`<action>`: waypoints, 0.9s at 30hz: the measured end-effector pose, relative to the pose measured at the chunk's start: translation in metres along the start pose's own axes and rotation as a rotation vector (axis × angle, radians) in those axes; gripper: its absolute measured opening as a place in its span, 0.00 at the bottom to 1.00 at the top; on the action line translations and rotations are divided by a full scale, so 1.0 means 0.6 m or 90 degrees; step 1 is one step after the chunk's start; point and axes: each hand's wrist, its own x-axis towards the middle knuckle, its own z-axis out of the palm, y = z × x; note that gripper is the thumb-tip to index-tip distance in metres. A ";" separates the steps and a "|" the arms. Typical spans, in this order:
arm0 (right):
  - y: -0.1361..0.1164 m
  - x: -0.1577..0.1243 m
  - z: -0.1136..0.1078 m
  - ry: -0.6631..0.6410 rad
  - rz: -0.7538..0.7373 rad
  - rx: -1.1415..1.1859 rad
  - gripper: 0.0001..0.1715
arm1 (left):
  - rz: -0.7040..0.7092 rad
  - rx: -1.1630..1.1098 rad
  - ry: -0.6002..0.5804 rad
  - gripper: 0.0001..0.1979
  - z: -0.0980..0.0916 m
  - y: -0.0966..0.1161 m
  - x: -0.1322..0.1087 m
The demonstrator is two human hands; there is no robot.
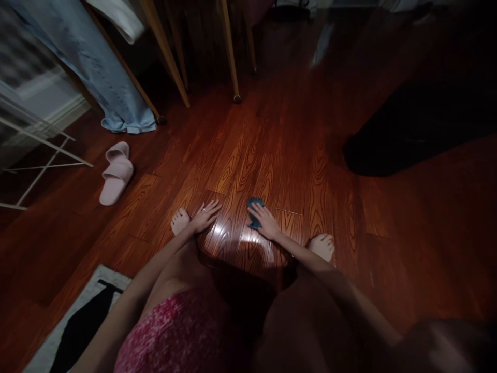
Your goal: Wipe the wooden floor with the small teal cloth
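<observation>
My left hand (206,215) lies open near my left foot, its fingers stretched over the floor with nothing in them. A little to the right, my right hand (265,220) rests flat on a small dark teal cloth (254,224). Its fingers are extended across the cloth, not wrapped round it, and part of the cloth is hidden beneath them. Both hands are low over the glossy reddish wooden floor (236,171), between my bare feet.
A pink slipper (116,178) sits at the left by a white metal rack (46,168). Light blue jeans (97,72) hang near wooden chair legs (231,57). A large dark object (411,134) stands on the right. A grey and black mat (99,280) lies at lower left.
</observation>
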 end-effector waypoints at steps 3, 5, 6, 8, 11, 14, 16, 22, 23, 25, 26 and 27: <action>0.045 -0.018 -0.014 0.148 0.213 -0.014 0.53 | -0.008 0.005 0.015 0.28 0.009 -0.004 0.002; 0.052 -0.035 -0.015 0.201 0.321 -0.036 0.52 | -0.008 0.009 0.023 0.28 0.012 -0.006 0.002; 0.047 -0.044 -0.013 0.204 0.347 -0.050 0.52 | -0.006 0.010 0.024 0.28 0.013 -0.007 0.002; 0.022 -0.058 -0.006 0.161 0.318 -0.076 0.53 | -0.001 0.010 0.018 0.28 0.012 -0.007 0.001; -0.032 -0.062 0.004 0.015 0.094 -0.089 0.56 | -0.002 0.009 0.011 0.28 0.006 -0.006 0.000; -0.080 -0.049 0.015 -0.162 -0.177 -0.070 0.57 | -0.001 0.003 0.001 0.28 -0.001 -0.002 -0.001; -0.097 -0.037 0.020 -0.229 -0.278 -0.055 0.55 | 0.000 0.000 -0.006 0.28 -0.005 0.002 -0.002; -0.054 -0.016 0.005 -0.118 -0.132 -0.032 0.54 | 0.001 -0.004 -0.001 0.28 -0.005 0.005 -0.003; -0.038 -0.015 -0.002 -0.071 -0.064 -0.035 0.53 | 0.001 -0.006 0.001 0.28 -0.003 0.004 -0.002; -0.005 -0.019 -0.015 0.018 0.089 -0.049 0.51 | -0.002 -0.008 0.008 0.28 0.001 0.001 -0.001; 0.009 -0.023 -0.019 0.058 0.163 -0.059 0.50 | -0.005 -0.007 0.014 0.28 0.003 -0.001 -0.001; 0.020 -0.029 -0.021 0.092 0.228 -0.069 0.50 | -0.006 -0.007 0.017 0.28 0.004 -0.002 -0.001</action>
